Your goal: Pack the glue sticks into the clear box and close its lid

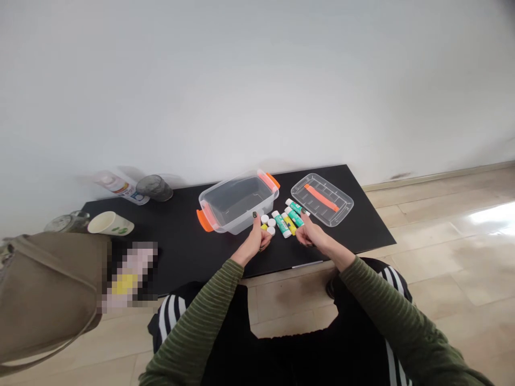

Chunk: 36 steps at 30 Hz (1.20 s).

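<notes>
My left hand [254, 239] is a closed fist with its thumb pointing up, at the near side of a clear plastic box [237, 220] that stands without its lid and has orange clips. My right hand [313, 234] makes the same thumb-up fist, near the glue sticks; nothing shows in either hand. Between the hands lie several glue sticks, green-and-white ones [281, 224] and a yellow one [288, 223]. Beside the box several round white caps [271, 231] are bunched together, partly hidden by my left hand. The clear lid [341, 206] with an orange handle [321, 197] lies flat at the right.
Everything stands on a black table [177, 244] against a white wall. On its left are a spray can [123, 187], a dark glass [155, 188], a paper cup [108, 223] and a blurred-out pink item [134, 262]. A beige bag [52, 295] hangs over the near left corner.
</notes>
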### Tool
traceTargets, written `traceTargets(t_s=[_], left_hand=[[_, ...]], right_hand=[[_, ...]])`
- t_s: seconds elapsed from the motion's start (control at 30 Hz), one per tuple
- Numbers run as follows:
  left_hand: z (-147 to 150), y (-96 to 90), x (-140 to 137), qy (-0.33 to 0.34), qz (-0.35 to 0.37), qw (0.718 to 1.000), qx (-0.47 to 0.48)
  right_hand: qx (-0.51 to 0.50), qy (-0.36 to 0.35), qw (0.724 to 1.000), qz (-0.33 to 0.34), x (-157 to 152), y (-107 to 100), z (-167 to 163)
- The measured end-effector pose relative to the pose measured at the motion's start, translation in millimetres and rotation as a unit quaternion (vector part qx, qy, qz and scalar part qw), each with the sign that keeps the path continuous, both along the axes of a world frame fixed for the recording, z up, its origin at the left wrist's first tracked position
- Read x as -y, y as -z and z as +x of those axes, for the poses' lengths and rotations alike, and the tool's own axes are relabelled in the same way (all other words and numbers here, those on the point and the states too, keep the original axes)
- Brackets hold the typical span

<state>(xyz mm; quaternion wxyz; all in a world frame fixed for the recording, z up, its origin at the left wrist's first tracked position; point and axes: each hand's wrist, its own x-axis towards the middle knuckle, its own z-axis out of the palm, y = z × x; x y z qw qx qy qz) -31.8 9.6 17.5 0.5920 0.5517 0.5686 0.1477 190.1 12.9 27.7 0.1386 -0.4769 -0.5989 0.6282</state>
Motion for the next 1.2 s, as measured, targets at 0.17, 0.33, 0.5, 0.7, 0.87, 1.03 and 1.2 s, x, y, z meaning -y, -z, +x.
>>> traceTargets(t_s=[0.17,0.33,0.5,0.7,0.87,1.03,1.2], left_hand=[[-11.2,-11.1,0.5,-0.038,0.149,0.957,-0.246],[-12.8,-9.1,-1.0,-0.004,0.241,0.887,-0.394],[-8.4,3.7,-0.5,0.048,0.239,0.876,-0.416],[-6.5,7.4,-0.7,0.070,0.239,0.874,-0.418],[-10.4,-0.1,-0.9,0.035,0.251,0.883,-0.394],[-15.9,-2.6,-1.4,-0.062,0.250,0.943,-0.211],[-11.5,4.2,-8.3,-0.182,0.154,0.970,0.043]], right_hand=[[0.354,0.064,0.909,0.210,4.3,-7.4,-7.1],[0.471,0.003,0.849,0.241,0.0,-0.5,-17.8],[0.486,-0.004,0.843,0.232,-3.0,5.4,-23.6],[0.495,-0.001,0.833,0.246,-4.3,11.2,-27.5],[0.489,0.014,0.835,0.253,-5.4,9.5,-24.0],[0.417,0.077,0.861,0.280,-1.2,-1.3,-7.0],[0.222,0.135,0.918,0.299,10.2,-3.6,7.4]])
